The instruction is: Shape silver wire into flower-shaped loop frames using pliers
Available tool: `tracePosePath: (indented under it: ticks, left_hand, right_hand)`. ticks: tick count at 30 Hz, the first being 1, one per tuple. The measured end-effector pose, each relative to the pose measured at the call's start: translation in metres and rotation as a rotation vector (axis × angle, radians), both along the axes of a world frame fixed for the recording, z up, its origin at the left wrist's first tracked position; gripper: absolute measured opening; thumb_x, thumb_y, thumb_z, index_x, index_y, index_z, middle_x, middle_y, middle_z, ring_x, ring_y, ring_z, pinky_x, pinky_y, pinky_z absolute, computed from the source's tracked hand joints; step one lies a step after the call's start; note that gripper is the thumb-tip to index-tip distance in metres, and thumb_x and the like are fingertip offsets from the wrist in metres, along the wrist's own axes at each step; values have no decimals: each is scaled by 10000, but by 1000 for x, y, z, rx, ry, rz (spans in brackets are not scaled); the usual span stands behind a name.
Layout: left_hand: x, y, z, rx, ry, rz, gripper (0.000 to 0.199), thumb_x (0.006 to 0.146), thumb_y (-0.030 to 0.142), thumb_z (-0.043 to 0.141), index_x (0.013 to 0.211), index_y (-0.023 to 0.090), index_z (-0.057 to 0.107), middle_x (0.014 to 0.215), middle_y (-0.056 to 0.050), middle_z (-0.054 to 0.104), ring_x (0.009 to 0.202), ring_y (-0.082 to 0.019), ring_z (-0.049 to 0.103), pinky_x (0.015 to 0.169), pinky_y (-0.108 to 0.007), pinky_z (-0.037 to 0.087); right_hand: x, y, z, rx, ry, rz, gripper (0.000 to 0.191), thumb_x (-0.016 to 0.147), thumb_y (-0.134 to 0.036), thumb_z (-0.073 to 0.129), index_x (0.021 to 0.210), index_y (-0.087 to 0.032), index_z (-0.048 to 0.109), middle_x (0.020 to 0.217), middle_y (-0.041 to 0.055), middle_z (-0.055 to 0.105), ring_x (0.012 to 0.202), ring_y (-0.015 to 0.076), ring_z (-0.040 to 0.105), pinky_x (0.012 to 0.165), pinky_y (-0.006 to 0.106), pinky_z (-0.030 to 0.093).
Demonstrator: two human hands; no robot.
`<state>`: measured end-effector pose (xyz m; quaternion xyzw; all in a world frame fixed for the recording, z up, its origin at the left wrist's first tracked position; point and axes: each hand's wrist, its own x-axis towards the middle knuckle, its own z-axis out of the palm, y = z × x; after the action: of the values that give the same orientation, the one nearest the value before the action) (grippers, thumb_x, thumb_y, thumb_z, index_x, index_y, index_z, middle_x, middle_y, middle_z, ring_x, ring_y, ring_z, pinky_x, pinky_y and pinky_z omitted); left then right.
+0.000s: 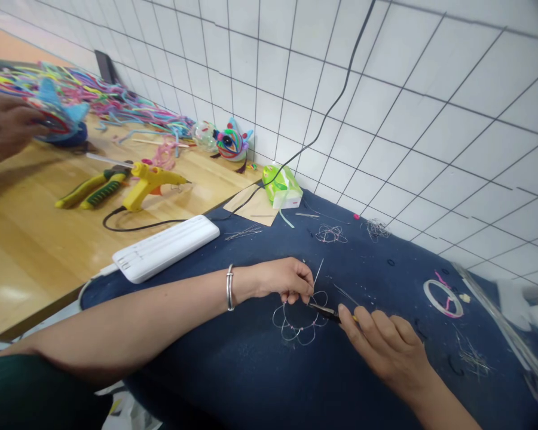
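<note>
A flower-shaped wire piece [299, 332] with small pink beads hangs or lies over the dark blue cloth. At its upper edge, my left hand [295, 279], with a silver bangle at the wrist, pinches the wire between thumb and fingers. One straight wire end [318, 270] sticks up beside these fingertips. My right hand [381, 343] is closed around small dark-tipped pliers [325, 311], whose jaws meet the wire close to my left fingertips. Whether the jaws are fully closed is too small to tell.
On the blue cloth [233, 364] lie a white power strip [168, 248], loose wires [332, 233] and a white ring [443, 298]. The wooden table holds a yellow glue gun [150, 184] and pliers [94, 186]. Another person's hand [9, 128] touches a blue craft piece. A black cable crosses the tiled wall.
</note>
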<state>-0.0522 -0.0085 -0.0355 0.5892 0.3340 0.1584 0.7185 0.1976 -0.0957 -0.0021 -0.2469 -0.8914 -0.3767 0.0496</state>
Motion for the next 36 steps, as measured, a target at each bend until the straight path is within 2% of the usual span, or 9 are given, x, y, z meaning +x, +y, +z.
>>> tracePosePath:
  ticks: [7,13,36]
  left_hand:
    - [0,1,-2,-41,-9,-19,104,699,229,582,744,136,595,673,5,617,439,-40,486,386,-150,336]
    - [1,1,-3,-51,-7,-22,102,694,225,585,737,134,595,679,-1,625,442,-41,491,381,-145,335]
    - [3,-2,-5,-38,2,3,90,686,212,582,732,136,595,653,7,617,427,-40,478,372,-146,326]
  right_hand:
    - [-1,0,-1,16,-19,9,359,842,-134,460,1169,-251,550,965,8,630,859,179,456,743,347,304]
    - [1,2,-9,76,65,43,355,814,-184,543,1168,-218,559,948,12,620,849,182,472,724,357,334]
    - [2,5,-12,32,59,43,332,831,-176,535,1157,-227,567,933,5,627,849,175,470,723,352,345]
